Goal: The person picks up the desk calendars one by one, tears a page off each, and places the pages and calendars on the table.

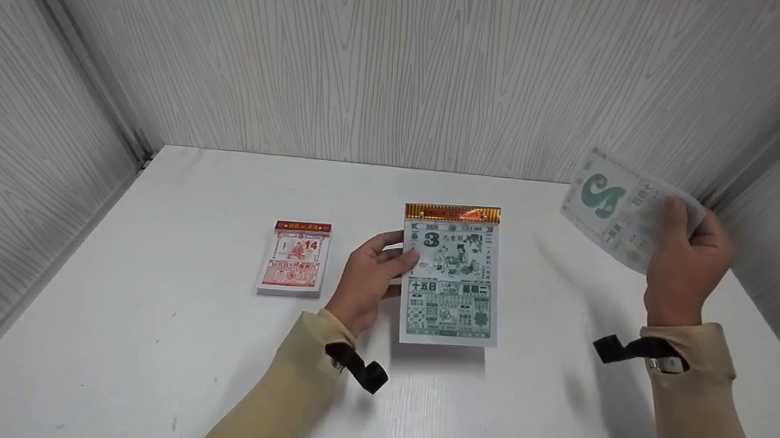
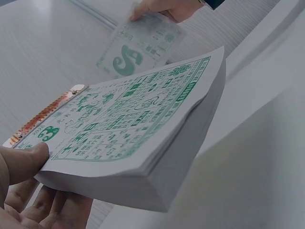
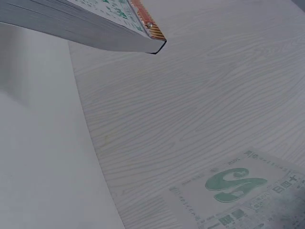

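A thick tear-off calendar (image 1: 451,277) with a gold-and-red top band shows a green 3 on its front page. My left hand (image 1: 374,275) grips it by the left edge, thumb on the front and fingers behind, as the left wrist view also shows. Its thick block of pages appears held above the table. Out to the right, my right hand (image 1: 688,264) pinches a loose calendar page (image 1: 598,194) printed with a large green numeral. That page is tilted and apart from the calendar; in the right wrist view the same page (image 3: 233,186) shows at the bottom right.
A smaller red-printed tear-off calendar (image 1: 295,260), showing 14, lies on the white table (image 1: 172,341) left of my left hand. Pale wood-grain panels (image 1: 385,70) stand behind the table and on both sides.
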### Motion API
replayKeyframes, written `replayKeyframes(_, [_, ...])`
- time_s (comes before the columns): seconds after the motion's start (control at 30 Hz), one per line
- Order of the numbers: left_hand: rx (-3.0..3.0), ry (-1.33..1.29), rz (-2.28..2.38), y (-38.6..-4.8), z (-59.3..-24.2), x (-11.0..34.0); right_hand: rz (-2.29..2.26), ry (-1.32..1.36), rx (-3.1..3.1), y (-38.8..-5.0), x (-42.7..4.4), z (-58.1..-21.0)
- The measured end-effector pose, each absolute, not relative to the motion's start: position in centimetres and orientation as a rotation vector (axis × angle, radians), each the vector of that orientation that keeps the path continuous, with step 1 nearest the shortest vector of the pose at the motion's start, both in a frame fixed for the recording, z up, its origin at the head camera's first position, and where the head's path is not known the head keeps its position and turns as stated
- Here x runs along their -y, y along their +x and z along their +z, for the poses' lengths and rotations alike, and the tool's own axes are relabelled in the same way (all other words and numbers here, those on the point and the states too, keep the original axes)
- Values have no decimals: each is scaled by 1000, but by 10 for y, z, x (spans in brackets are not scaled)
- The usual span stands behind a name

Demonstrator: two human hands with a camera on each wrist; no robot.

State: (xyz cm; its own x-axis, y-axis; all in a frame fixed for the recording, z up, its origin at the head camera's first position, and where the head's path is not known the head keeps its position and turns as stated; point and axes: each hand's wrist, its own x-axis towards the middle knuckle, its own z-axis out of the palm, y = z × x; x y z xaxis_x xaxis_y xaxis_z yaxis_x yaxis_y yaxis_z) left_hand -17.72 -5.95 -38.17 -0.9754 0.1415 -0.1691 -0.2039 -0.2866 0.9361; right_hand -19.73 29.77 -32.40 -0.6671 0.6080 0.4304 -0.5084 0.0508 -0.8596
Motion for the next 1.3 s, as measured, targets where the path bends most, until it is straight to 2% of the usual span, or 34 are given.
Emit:
replayKeyframes(0.27, [-1764,-71,2349,-174,-378,59,1756,9,1366,-189,-286,-339])
replayKeyframes(0.5, [-1780,-71,2356,-173,-379,58,1738,67,1300,-178,-271,-336])
replayKeyframes(0.77, [-1793,-75,2360,-172,-379,57,1682,150,1363,-183,-273,-352])
replayKeyframes(1.3, [-1812,-104,2366,-172,-374,56,1465,85,1564,-180,-270,-362])
